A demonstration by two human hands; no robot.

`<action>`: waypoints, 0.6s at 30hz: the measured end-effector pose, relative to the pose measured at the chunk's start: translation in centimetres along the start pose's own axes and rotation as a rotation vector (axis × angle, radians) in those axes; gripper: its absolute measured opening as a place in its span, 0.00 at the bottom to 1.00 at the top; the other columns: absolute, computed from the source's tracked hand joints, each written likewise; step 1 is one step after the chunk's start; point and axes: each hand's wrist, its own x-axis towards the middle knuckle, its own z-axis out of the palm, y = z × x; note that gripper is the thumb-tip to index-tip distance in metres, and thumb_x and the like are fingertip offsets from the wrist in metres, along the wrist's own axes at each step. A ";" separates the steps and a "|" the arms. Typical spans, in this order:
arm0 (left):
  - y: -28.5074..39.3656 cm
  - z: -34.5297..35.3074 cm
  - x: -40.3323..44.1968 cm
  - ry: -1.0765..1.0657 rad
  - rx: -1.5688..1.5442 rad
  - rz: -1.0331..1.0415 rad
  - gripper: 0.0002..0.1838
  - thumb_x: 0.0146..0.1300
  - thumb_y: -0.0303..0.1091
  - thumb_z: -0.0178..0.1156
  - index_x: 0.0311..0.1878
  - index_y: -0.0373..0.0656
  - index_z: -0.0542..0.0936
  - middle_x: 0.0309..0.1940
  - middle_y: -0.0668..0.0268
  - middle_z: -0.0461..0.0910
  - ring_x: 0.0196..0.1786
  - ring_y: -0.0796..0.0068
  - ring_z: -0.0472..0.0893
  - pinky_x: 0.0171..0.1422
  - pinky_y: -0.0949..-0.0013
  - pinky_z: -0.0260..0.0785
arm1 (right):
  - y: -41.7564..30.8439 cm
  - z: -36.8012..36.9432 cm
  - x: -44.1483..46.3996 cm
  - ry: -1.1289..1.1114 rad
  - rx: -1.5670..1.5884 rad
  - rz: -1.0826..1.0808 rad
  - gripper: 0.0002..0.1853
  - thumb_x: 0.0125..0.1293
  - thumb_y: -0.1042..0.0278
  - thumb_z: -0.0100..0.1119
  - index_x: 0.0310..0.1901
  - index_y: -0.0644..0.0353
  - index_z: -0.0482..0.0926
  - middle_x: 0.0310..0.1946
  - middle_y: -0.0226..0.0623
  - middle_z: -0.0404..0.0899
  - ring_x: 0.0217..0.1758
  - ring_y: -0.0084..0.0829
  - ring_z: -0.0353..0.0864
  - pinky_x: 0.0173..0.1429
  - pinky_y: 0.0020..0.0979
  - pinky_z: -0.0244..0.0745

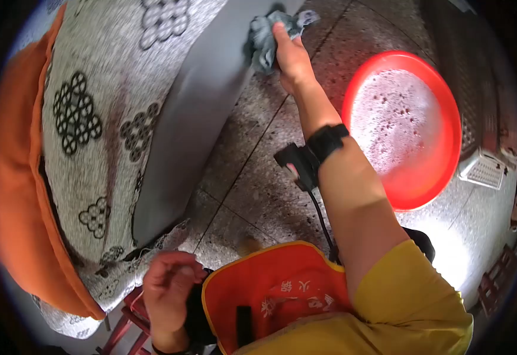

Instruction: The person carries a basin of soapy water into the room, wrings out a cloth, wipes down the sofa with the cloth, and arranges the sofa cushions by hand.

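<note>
My right hand is stretched far forward, its fingers closed on a crumpled grey-green cloth. The cloth touches the far end of a smooth grey panel along the side of a sofa. Patterned light-grey fabric with dark flower-like clusters covers the sofa beside the panel. Low in the view, my left hand is curled near the close end of the sofa, with nothing visible in its fingers.
A red basin of foamy water stands on the speckled tile floor, right of my right forearm. Orange fabric edges the sofa at left. A white plastic basket lies beyond the basin. Red stool legs show below the sofa.
</note>
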 end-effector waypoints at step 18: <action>-4.2 -2.2 8.0 0.175 0.011 0.288 0.10 0.59 0.22 0.53 0.45 0.39 0.75 0.34 0.67 0.75 0.37 0.80 0.73 0.43 0.78 0.66 | -2.5 12.0 -16.6 -0.372 -0.435 -0.175 0.06 0.56 0.69 0.52 0.26 0.60 0.75 0.19 0.29 0.74 0.21 0.28 0.69 0.26 0.32 0.65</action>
